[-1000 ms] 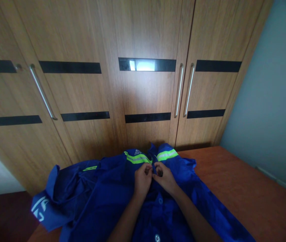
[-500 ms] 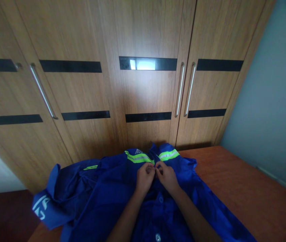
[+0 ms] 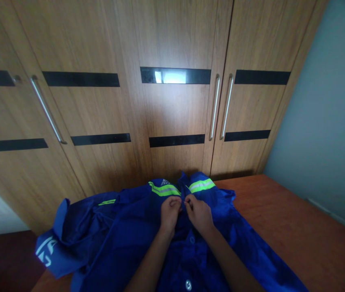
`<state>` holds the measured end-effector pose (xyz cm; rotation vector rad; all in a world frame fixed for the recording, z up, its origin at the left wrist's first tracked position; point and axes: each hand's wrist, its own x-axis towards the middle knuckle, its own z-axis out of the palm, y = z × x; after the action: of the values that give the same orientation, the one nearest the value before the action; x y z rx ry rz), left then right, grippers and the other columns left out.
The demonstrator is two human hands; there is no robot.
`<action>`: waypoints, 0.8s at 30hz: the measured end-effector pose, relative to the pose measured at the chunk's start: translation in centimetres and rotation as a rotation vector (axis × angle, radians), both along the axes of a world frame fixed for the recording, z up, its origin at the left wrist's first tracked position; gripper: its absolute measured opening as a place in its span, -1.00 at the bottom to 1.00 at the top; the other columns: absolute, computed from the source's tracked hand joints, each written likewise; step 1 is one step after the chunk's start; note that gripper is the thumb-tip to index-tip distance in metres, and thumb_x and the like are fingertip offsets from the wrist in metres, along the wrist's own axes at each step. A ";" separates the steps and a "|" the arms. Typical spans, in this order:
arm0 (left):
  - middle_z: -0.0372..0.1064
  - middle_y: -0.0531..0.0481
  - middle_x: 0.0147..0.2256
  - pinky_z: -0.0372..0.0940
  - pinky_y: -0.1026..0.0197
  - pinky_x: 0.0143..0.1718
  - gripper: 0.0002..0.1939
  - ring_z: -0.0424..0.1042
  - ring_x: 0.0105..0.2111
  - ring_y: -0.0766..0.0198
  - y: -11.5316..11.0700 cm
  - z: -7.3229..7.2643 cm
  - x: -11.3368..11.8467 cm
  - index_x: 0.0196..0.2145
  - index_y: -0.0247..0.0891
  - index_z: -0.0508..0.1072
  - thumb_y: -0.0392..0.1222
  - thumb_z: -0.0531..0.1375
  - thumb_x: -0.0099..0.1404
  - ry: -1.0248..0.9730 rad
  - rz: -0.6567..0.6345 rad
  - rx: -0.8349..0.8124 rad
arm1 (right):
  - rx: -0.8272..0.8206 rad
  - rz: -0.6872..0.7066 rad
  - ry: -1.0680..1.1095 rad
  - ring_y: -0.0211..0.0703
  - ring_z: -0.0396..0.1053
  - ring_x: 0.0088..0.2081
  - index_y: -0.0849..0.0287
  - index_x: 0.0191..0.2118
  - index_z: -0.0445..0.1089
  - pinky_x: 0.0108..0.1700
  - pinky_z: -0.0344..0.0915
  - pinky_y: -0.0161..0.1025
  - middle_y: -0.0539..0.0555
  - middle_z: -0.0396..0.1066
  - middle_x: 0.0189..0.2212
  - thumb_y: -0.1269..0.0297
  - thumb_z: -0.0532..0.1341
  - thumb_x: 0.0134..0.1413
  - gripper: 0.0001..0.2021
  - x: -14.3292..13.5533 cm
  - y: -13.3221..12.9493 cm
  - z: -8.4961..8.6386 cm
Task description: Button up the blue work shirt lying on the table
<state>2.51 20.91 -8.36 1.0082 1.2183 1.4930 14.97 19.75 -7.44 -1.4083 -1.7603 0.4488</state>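
A blue jacket [image 3: 130, 239] with bright green and grey stripes lies spread on a reddish-brown surface. Near the top of its front opening, just below the stripes, my left hand [image 3: 170, 213] pinches the jacket's edge. Close beside it on the right, my right hand [image 3: 198, 213] has its thumb and forefinger pinched on the other edge. A narrow gap separates the fingertips. Lower on the front a pale button [image 3: 188, 284] shows. Whatever small part lies between the fingertips is hidden.
Behind the jacket stands a wooden wardrobe [image 3: 175, 109] with metal handles and dark strips. The reddish-brown surface [image 3: 276, 215] extends to the right, beside a grey-blue wall [image 3: 330, 121]. A white lettered part of the jacket hangs at the left.
My hands have moved slightly apart, the left one shifting left with its fingers more curled. The whole view has shifted a little.
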 end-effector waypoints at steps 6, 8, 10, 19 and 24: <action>0.47 0.05 -0.53 0.30 0.31 -0.46 -0.77 0.45 -0.51 0.31 0.1 0.1 0.0 -0.35 -0.29 0.46 -0.27 0.26 -0.06 0.040 -0.033 0.060 | -0.095 0.075 0.378 -0.19 0.36 -0.56 0.10 -0.37 0.36 -0.44 0.16 -0.33 -0.06 0.38 -0.65 0.17 0.15 0.04 -0.87 0.0 1.1 -0.6; 0.48 0.03 -0.51 0.31 0.30 -0.44 -0.78 0.47 -0.49 0.29 0.2 0.0 0.0 -0.36 -0.28 0.45 -0.28 0.25 -0.05 0.069 -0.038 0.085 | -0.131 0.095 0.478 -0.20 0.34 -0.58 0.11 -0.40 0.34 -0.46 0.18 -0.32 -0.07 0.36 -0.68 0.13 0.17 -0.01 -0.83 -0.1 1.4 -0.7; 0.49 0.02 -0.49 0.33 0.28 -0.40 -0.81 0.48 -0.46 0.26 0.3 -0.1 0.0 -0.37 -0.27 0.44 -0.27 0.25 -0.03 0.104 -0.045 0.113 | -0.173 0.115 0.574 -0.21 0.31 -0.60 0.12 -0.43 0.34 -0.47 0.19 -0.31 -0.07 0.35 -0.69 0.10 0.19 -0.06 -0.81 -0.1 1.5 -0.6; 0.51 0.05 -0.45 0.33 0.25 -0.32 -0.85 0.51 -0.41 0.25 -0.4 0.1 0.6 -0.33 -0.20 0.45 -0.32 0.18 0.08 0.294 -0.044 0.227 | -0.333 0.150 0.852 -0.32 0.19 -0.60 0.18 -0.54 0.39 -0.49 0.13 -0.34 -0.08 0.29 -0.70 0.20 0.24 -0.19 -0.85 0.5 1.6 -0.4; 0.50 0.04 -0.44 0.32 0.26 -0.34 -0.84 0.50 -0.40 0.24 -0.5 0.1 0.7 -0.32 -0.20 0.45 -0.32 0.17 0.09 0.331 -0.047 0.232 | -0.404 0.179 0.869 -0.33 0.15 -0.63 0.20 -0.64 0.36 -0.52 0.08 -0.33 -0.07 0.25 -0.73 0.18 0.27 -0.24 -0.80 1.0 1.8 -0.5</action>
<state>3.24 20.44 -8.26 1.4751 1.2558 1.4940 15.93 21.59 -7.94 -1.0482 -1.0984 1.3405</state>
